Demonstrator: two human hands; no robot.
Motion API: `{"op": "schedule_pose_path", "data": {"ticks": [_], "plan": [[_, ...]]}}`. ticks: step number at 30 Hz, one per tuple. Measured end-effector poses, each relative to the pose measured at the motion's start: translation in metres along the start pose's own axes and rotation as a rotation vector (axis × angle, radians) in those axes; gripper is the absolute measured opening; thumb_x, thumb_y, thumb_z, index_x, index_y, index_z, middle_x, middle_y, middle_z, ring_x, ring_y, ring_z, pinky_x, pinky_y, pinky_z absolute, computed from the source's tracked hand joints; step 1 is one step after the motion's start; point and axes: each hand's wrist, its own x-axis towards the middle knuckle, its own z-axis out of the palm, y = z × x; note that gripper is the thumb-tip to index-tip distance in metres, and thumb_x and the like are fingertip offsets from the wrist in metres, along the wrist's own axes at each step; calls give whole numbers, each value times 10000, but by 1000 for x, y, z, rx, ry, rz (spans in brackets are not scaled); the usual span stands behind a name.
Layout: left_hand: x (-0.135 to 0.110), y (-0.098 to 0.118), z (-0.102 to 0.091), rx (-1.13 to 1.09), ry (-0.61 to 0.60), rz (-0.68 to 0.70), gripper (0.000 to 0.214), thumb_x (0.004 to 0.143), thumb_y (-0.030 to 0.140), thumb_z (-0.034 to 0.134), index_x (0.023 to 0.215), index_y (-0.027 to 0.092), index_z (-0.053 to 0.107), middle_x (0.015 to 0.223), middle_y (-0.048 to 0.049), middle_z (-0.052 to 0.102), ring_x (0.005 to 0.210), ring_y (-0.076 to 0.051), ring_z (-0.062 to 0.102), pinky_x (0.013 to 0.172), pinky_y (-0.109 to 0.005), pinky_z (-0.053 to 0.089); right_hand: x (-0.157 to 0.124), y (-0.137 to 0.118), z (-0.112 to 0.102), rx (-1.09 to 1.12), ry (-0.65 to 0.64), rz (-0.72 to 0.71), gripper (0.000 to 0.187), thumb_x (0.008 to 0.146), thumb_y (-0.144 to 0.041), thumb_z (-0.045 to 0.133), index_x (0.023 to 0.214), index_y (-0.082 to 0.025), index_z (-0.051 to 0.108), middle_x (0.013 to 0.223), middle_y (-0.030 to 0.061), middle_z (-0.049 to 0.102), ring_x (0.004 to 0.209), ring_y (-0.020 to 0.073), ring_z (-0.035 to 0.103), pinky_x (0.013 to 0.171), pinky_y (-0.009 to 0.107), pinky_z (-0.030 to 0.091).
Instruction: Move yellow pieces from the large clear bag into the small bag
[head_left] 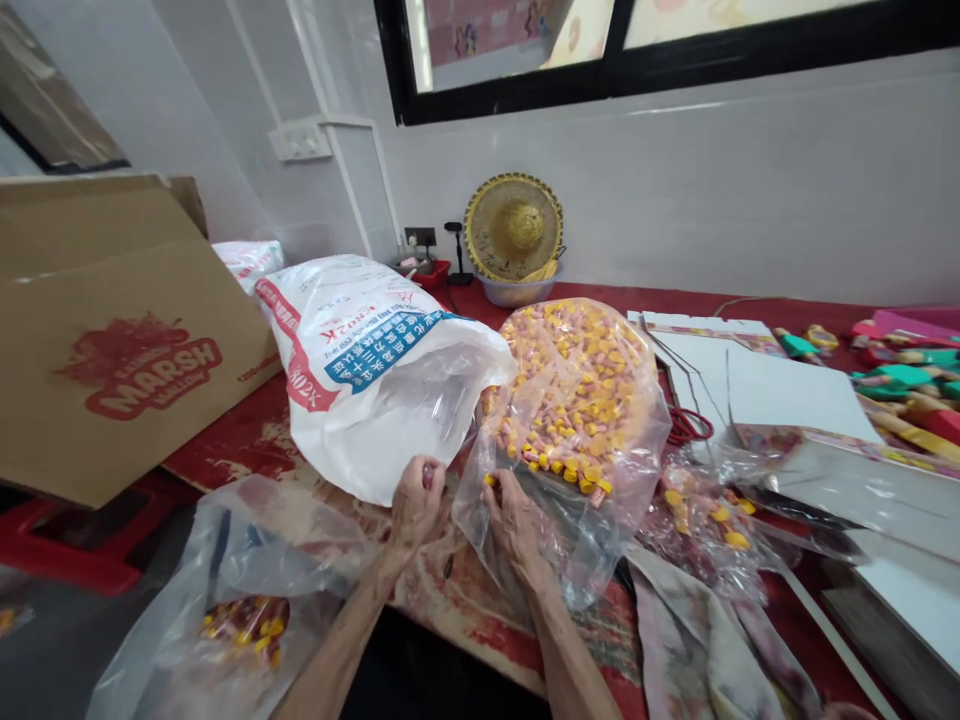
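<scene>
I report the left hand [417,503] at lower centre, its fingers curled together against the lower edge of a white woven sack [367,370]. I cannot tell whether they are clamped on that edge. The right hand [514,517] stands just to its right, with fingers [501,488] together and clamped on the film of a clear plastic bag [577,400]. The bag sits at centre, touching the sack, and is packed with small yellow and pink pieces [574,385].

A second clear bag [225,610] with similar pieces lies at lower left, and a third [701,525] lies just right of the hands. A cardboard box flap [112,340] printed "MARSH" leans at left. A woven straw hat [513,228] rests in a bowl [517,290] against the far wall. White card sheets [780,390] lie at right on the red table cover [255,440], beside a red cord [686,425]. Colourful items [900,370], too indistinct to identify, sit at upper right.
</scene>
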Motion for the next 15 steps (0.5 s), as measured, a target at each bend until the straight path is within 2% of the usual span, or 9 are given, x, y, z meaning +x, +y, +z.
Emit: {"op": "schedule_pose_path", "data": {"ticks": [2, 4, 6, 10, 13, 15], "plan": [[38, 6, 6, 85, -22, -77, 222, 1034, 350, 457, 1019, 215, 632, 976, -73, 716, 906, -219, 690, 863, -317, 534, -2, -2, -2, -2, 4, -34, 210, 1018, -363, 446, 944, -239, 599, 910, 39, 670, 806, 207, 637, 765, 306, 492], [71, 11, 16, 185, -121, -140, 192, 1026, 270, 458, 1061, 189, 629, 1098, -126, 731, 1034, -238, 701, 947, -328, 515, -3, -3, -3, -2, 21, -54, 204, 1016, -335, 437, 940, -243, 603, 891, 33, 667, 798, 205, 641, 767, 304, 501], [94, 14, 28, 235, -224, -171, 147, 993, 221, 498, 1041, 171, 629, 1111, -164, 734, 1083, -272, 701, 972, -350, 503, -2, -2, -2, -2, 35, -51, 195, 1000, -320, 441, 912, -247, 599, 846, 23, 661, 752, 202, 635, 725, 299, 495], [113, 8, 40, 214, -333, -175, 99, 905, 195, 588, 994, 182, 629, 1023, -152, 737, 1097, -323, 699, 937, -374, 501, 2, -1, 2, 42, 95, -17, 165, 998, -339, 483, 935, -243, 601, 837, 15, 672, 725, 198, 642, 680, 287, 486], [118, 1, 37, 143, -392, -183, 139, 850, 192, 614, 987, 196, 632, 976, -122, 730, 1091, -317, 699, 925, -366, 499, 2, 0, 3, 56, 201, -18, 176, 1010, -369, 491, 964, -236, 596, 864, 26, 668, 735, 197, 639, 705, 288, 498], [117, -3, 30, 63, -416, -199, 181, 816, 210, 631, 997, 204, 631, 914, -92, 716, 1012, -291, 707, 879, -346, 507, 2, 1, 3, 9, 192, -32, 210, 1025, -382, 474, 920, -237, 584, 830, 25, 655, 690, 191, 616, 669, 284, 472]]}}
